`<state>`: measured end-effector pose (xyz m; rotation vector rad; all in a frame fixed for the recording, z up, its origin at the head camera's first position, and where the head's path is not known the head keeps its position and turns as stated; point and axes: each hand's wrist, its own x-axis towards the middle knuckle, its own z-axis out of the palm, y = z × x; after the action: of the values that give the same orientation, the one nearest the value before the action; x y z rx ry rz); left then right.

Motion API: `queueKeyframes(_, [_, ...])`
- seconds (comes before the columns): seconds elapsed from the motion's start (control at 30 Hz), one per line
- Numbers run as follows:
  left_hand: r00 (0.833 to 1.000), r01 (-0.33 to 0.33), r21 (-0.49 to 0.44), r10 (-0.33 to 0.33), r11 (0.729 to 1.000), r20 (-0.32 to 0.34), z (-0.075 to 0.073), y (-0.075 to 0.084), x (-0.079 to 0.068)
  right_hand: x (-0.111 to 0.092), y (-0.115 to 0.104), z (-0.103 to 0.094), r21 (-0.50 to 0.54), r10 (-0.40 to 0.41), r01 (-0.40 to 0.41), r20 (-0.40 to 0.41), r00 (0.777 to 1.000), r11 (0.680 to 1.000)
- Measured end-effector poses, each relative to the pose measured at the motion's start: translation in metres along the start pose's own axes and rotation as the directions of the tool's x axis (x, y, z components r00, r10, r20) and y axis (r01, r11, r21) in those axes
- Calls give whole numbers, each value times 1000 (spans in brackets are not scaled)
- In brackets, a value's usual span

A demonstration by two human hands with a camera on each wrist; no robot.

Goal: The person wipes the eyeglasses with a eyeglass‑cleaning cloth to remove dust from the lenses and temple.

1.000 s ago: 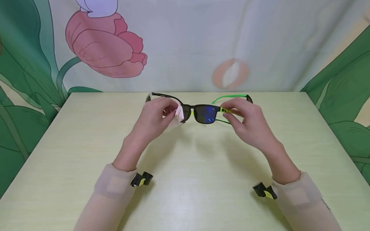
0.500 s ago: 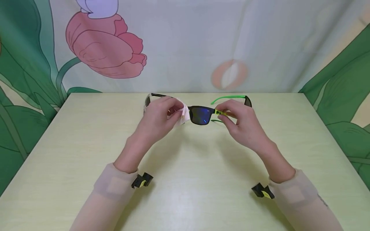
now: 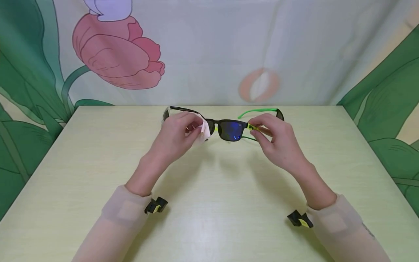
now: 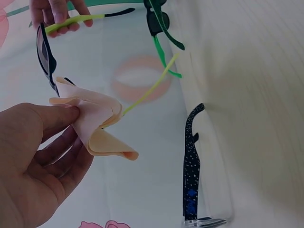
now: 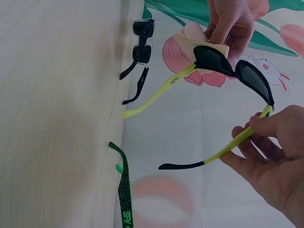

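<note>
Black-framed sunglasses [image 3: 230,131] with dark bluish lenses and yellow arms are held up over the far part of the table. My right hand [image 3: 278,142] grips one yellow arm near its hinge, thumb against fingers. In my left hand [image 3: 173,136] a folded pale pink cloth [image 3: 205,130] is pinched between thumb and fingers. That cloth wraps over the outer part of the left lens [image 5: 213,59], hiding some of its front in the head view. The other yellow arm [image 5: 161,92] extends free, unfolded, as the right wrist view shows.
Sunglasses with a clear frame and speckled dark arms [image 5: 137,47] lie at the table's far left edge, behind my left hand. Green-armed sunglasses [image 3: 258,110] lie behind my right hand. A printed curtain [image 3: 203,54] hangs beyond the pale table [image 3: 209,203].
The cloth slid right across the left lens toward the bridge, then back left, uncovering the lens's inner part. The sunglasses shifted slightly left, then partly back right, with my right hand still gripping the arm.
</note>
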<state>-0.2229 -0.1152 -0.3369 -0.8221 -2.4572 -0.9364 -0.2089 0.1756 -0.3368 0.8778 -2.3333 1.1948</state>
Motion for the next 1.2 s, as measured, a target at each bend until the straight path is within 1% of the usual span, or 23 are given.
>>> queueKeyframes(0.13, [1000, 4, 21, -4, 1000, 3, 0, -6, -1, 0, -1, -4, -1, 12, -12, -6, 1000, 1000])
queueKeyframes(0.3, [1000, 15, 25, -15, 1000, 6, 1, -13, -2, -1, -2, -8, 10, 33, -33, -19, 999, 999])
queueKeyframes(0.5, [1000, 20, 18, -20, 1000, 4, 2, -15, -2, -1, -3, -10, 11, 42, -42, -15, 999, 999])
queueKeyframes(0.73, [1000, -1, 6, 1, 1000, -14, 3, -7, 0, -3, 0, -8, 0, 20, -20, -4, 1000, 1000])
queueKeyframes(0.93, [1000, -19, -35, 18, 999, -20, 4, 3, 2, -4, 1, -5, -15, 9, -9, -2, 1000, 1000])
queueKeyframes(1.2, [997, -62, -57, 60, 996, -39, 6, 8, 5, -5, 1, -1, 17, -4, 4, -2, 1000, 1000])
